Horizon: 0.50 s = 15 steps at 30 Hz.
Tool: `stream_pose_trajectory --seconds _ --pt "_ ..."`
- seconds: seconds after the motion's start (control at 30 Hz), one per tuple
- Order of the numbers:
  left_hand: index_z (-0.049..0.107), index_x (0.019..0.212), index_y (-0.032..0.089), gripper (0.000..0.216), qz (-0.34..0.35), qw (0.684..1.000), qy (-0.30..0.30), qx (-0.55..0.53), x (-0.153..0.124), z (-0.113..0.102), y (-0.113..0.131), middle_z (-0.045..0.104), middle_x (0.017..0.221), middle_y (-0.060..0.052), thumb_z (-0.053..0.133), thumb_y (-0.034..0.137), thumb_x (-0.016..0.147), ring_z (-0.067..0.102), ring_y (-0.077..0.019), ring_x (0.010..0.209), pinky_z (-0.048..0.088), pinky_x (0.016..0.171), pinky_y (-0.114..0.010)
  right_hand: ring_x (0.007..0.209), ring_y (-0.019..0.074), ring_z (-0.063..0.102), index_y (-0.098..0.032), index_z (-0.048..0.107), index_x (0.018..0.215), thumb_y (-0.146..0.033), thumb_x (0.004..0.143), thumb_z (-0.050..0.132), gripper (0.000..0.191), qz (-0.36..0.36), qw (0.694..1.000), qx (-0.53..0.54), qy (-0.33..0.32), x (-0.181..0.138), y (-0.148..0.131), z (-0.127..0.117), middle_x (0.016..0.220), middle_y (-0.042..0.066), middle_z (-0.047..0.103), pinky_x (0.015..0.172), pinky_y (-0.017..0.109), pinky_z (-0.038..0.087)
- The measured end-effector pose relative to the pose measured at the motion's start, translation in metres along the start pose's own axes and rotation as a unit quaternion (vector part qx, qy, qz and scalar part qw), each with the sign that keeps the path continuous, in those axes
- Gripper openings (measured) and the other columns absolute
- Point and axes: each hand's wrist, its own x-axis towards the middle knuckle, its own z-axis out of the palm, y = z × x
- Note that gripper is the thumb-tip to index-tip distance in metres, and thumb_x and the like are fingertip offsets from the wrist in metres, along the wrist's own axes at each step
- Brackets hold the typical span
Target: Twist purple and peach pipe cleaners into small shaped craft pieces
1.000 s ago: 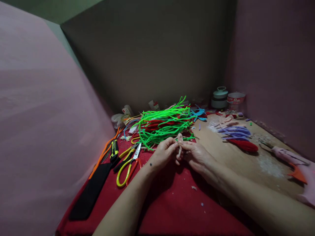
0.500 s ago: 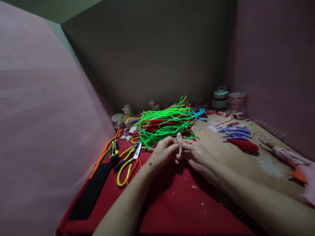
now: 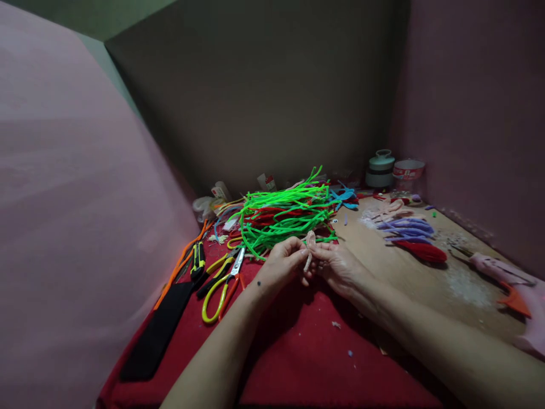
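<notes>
Between my two hands is a pale pink pipe cleaner (image 3: 311, 238), bent into a small loop at the top with a short tail hanging below. My left hand (image 3: 284, 262) pinches it from the left with thumb and forefinger. From the right, my right hand (image 3: 338, 267) grips the same piece, fingers closed at the base of the loop. Some fingertips are hidden behind the piece. Just beyond the hands lies a big heap of green pipe cleaners (image 3: 289, 227), with red ones (image 3: 276, 216) among them.
On the red cloth (image 3: 298, 363) at left lie scissors (image 3: 221, 289), pliers (image 3: 219, 272), a yellow-black utility knife (image 3: 198, 258) and a black strip (image 3: 157, 332). At right are purple pipe cleaners (image 3: 409, 229), a red bundle (image 3: 421, 251) and a pink glue gun (image 3: 494, 266). A tub (image 3: 407, 170) stands behind.
The short tail of the pink pipe cleaner has swung slightly left and now points down-left. Both hands stay in nearly the same place, still holding it.
</notes>
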Motion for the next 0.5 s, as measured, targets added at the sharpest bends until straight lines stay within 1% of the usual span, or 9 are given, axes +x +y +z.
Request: stream_pose_trajectory --seconds 0.1,0.27,0.37,0.5 --pt "0.043 0.073 0.016 0.028 -0.001 1.0 -0.007 -0.014 0.0 -0.001 0.0 0.055 0.055 0.003 0.062 0.036 0.071 0.055 -0.0119 0.045 0.046 0.04 -0.023 0.041 0.0098 0.047 -0.014 0.056 0.057 -0.037 0.055 0.076 0.031 -0.005 1.0 -0.011 -0.002 0.001 0.0 -0.001 0.048 0.0 0.056 0.043 0.025 0.036" --pt "0.046 0.071 0.014 0.028 -0.014 0.999 -0.03 -0.033 0.0 -0.006 0.0 0.056 0.056 0.001 0.064 0.035 0.069 0.056 -0.0125 0.046 0.047 0.041 -0.024 0.042 0.0112 0.05 -0.012 0.057 0.058 -0.038 0.062 0.072 0.03 -0.014 0.998 -0.046 -0.031 0.001 0.002 -0.004 0.051 0.002 0.058 0.047 0.026 0.035" --pt "0.05 0.071 0.012 0.023 -0.035 0.997 -0.056 -0.045 -0.002 -0.014 0.001 0.057 0.055 -0.001 0.064 0.031 0.069 0.055 -0.0113 0.044 0.046 0.039 -0.022 0.044 0.0107 0.05 -0.012 0.058 0.059 -0.04 0.066 0.069 0.031 -0.02 0.996 -0.068 -0.052 0.0 0.003 -0.004 0.051 0.003 0.058 0.049 0.026 0.035" --pt "0.054 0.068 0.011 0.018 -0.075 0.992 -0.085 -0.053 -0.002 -0.026 -0.001 0.059 0.055 -0.004 0.063 0.026 0.068 0.054 -0.0107 0.041 0.042 0.036 -0.019 0.046 0.0103 0.049 -0.012 0.059 0.059 -0.04 0.066 0.069 0.031 -0.013 0.993 -0.093 -0.073 -0.002 0.002 -0.003 0.053 0.005 0.06 0.05 0.026 0.034"
